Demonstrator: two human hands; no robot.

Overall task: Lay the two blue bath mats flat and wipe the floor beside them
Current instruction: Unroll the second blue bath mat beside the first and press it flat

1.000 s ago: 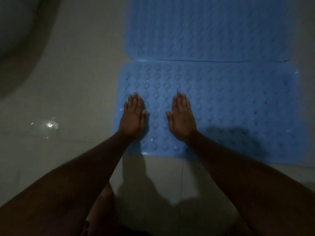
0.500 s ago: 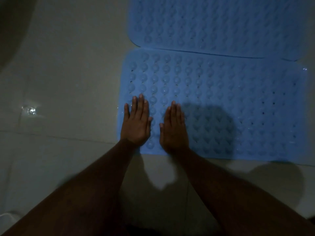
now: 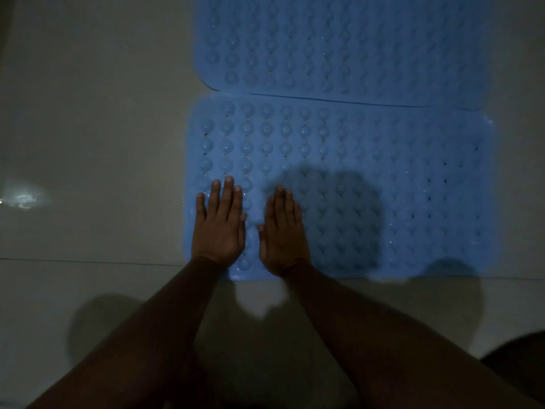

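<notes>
Two blue bath mats with rows of round bumps lie flat on a pale tiled floor, long edges touching. The near mat (image 3: 383,172) stretches across the middle of the view; the far mat (image 3: 354,45) runs off the top edge. My left hand (image 3: 219,225) rests palm down on the near mat's front left corner, fingers straight and slightly apart. My right hand (image 3: 283,234) lies flat just to its right, fingers together, empty. A dark shadow covers the mat right of that hand.
Pale floor tiles (image 3: 97,128) spread left of the mats, with a grout line running across at wrist level. A bright wet glint (image 3: 22,197) shows on the floor at the far left. The light is dim.
Both hands slid back toward the near mat's front edge and drew closer together. The view shifted, and the glint on the floor moved left.
</notes>
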